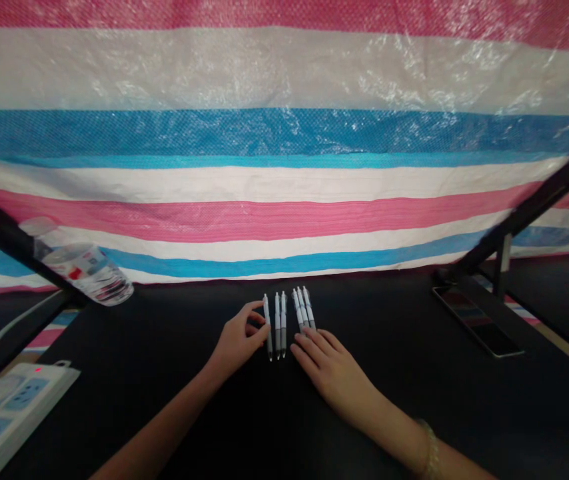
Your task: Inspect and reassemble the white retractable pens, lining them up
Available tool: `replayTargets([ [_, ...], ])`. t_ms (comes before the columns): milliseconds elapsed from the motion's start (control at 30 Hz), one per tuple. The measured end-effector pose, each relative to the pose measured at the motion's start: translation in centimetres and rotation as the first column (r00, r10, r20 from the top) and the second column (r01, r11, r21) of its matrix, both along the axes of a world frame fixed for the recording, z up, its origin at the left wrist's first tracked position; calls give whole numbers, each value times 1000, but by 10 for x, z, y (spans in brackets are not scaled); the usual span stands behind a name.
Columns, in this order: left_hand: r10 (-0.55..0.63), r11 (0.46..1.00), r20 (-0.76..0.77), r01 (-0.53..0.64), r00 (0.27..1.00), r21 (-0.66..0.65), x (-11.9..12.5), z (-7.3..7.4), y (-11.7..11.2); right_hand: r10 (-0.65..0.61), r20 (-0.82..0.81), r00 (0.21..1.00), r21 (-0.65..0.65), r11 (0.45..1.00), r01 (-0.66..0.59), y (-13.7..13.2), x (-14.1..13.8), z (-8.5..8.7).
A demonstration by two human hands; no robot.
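Several white pens [284, 321] lie side by side on a black table [164, 360], pointing away from me. My left hand [237, 343] curls round the leftmost pen [267, 325], with thumb and fingertips pinching its barrel. My right hand [332, 370] lies flat with fingers stretched out, its fingertips resting on the lower ends of the right-hand group of pens [304, 310]. A bracelet sits on the right wrist.
A clear plastic water bottle [82, 267] stands at the left. A white power strip [4, 407] lies at the lower left corner. A dark phone [479, 320] rests at the right beside black frame bars [524, 213]. A striped tarpaulin [284, 153] hangs behind the table.
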State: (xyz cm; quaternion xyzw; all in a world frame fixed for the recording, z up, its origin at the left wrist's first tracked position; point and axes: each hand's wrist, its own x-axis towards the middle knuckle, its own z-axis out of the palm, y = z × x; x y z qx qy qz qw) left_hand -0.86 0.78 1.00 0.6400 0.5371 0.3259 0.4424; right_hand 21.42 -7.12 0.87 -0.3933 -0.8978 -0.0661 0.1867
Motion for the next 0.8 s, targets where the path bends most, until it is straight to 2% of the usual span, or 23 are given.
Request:
replayTargets([
  [67, -19, 1000, 7, 19, 1000, -3, -1, 2, -7, -14, 104, 994, 99, 995, 4, 6, -2, -9],
  [167, -48, 998, 66, 50, 997, -34, 1, 5, -18, -25, 171, 985, 152, 988, -1, 10, -5, -16],
  [267, -47, 997, 116, 54, 992, -61, 2, 10, -28, 19, 203, 979, 137, 989, -48, 10, -5, -13],
  [333, -44, 997, 144, 53, 989, -58, 2, 14, -36, 110, 204, 973, 131, 982, -138, 9, -1, -7],
  [433, -46, 997, 178, 56, 983, -54, -1, 20, -50, 279, 107, 954, 205, 933, -296, 2, 8, 5],
  [467, -45, 997, 185, 57, 982, -59, -2, 22, -54, 307, 48, 951, 245, 919, -309, -2, 12, 10],
  [533, -35, 997, 191, 49, 981, -66, -4, 24, -62, 310, -89, 947, 246, 928, -280, -13, 18, 19],
  [600, -2, 998, 188, 13, 982, -57, -6, 24, -69, 210, -289, 934, 146, 974, -173, -24, 21, 24],
  [633, 19, 999, 185, -10, 983, -47, -6, 23, -71, 148, -439, 886, 118, 987, -106, -30, 21, 25],
  [667, 31, 999, 180, -25, 983, -37, -6, 22, -74, 79, -596, 799, 61, 997, -53, -36, 20, 26],
  [700, 25, 999, 175, -19, 984, -34, -6, 21, -76, -43, -726, 686, -49, 999, 12, -41, 18, 25],
  [767, -51, 996, 168, 62, 984, -60, -4, 18, -80, -315, -843, 435, -309, 947, 87, -47, 13, 23],
  [800, -110, 988, 173, 126, 979, -86, -3, 18, -82, -402, -856, 325, -408, 912, 52, -49, 10, 22],
])
